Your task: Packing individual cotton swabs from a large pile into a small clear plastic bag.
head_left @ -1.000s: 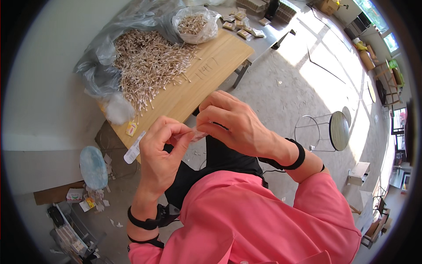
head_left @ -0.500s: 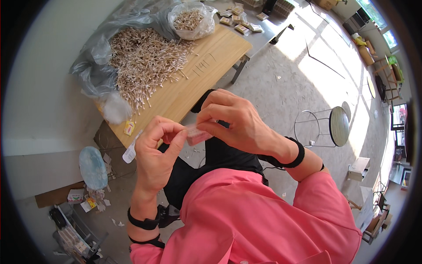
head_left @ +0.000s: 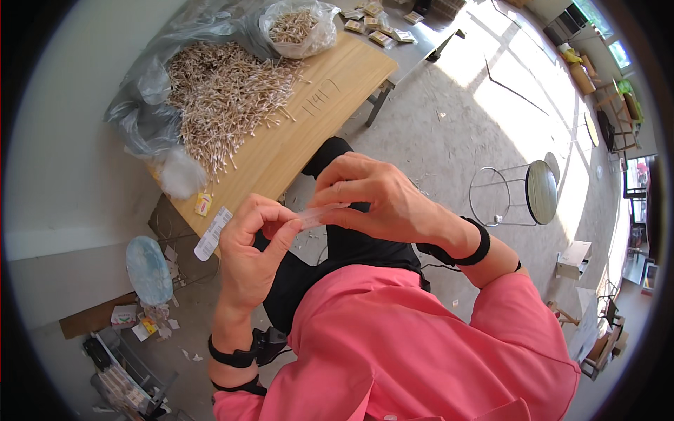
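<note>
My left hand (head_left: pixel 253 238) and my right hand (head_left: pixel 372 196) meet above my lap, just off the table's near edge. Between them is a small clear plastic packet (head_left: pixel 317 215), seen nearly edge-on as a thin translucent strip. Left thumb and forefinger pinch one end of it; the right fingers grip the other end, partly hiding it. Whether anything is inside cannot be made out. A big heap of cotton swabs (head_left: pixel 232 98) lies on the wooden table (head_left: pixel 337 84) beyond, spilling out of a grey plastic bag (head_left: pixel 144 105).
A clear bag of swabs (head_left: pixel 295 31) stands behind the heap. Several small packs (head_left: pixel 379 36) lie at the far end. A white printed strip (head_left: pixel 213 235) and a yellow packet (head_left: pixel 203 203) sit at the near corner. Stools (head_left: pixel 540 193) (head_left: pixel 149 270) stand on either side.
The plastic packet has turned from showing its pinkish broad face to nearly edge-on. Both hands keep hold of it. The view has shifted slightly, and more of the white strip shows.
</note>
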### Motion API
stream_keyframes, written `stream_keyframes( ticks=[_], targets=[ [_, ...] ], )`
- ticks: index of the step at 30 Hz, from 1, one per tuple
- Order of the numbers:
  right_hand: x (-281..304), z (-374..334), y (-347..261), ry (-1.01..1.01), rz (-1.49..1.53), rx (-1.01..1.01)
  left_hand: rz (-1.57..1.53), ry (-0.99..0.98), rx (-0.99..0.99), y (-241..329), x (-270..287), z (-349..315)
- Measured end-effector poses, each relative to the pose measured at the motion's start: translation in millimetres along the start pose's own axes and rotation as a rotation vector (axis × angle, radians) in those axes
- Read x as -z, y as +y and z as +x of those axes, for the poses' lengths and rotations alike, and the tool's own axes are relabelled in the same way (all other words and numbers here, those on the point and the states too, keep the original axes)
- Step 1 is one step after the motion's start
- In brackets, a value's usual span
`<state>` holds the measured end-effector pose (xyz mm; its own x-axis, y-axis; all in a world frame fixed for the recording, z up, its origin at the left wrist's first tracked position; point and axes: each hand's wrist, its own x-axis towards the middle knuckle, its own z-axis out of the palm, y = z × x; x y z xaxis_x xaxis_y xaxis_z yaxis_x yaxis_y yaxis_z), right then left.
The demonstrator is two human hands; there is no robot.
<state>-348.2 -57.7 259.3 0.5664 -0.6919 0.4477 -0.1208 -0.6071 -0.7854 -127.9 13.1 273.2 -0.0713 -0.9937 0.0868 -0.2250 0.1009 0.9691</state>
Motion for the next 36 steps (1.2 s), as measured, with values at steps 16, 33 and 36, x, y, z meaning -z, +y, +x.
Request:
stream_keyframes(
  ticks=[16,33,36],
  targets=[
    [-39,-16,1,0.181,-0.029,-0.345,0.265,0.265,0.021,-11,-36,-12],
    [-22,-28,-4,0.047,0.151,-0.468,0.001,0.188,0.187,-25,-38,-19],
    [-14,-33,-2,0.007,0.330,-0.616,-0.075,0.166,0.211,-18,-42,-20]
  ],
)
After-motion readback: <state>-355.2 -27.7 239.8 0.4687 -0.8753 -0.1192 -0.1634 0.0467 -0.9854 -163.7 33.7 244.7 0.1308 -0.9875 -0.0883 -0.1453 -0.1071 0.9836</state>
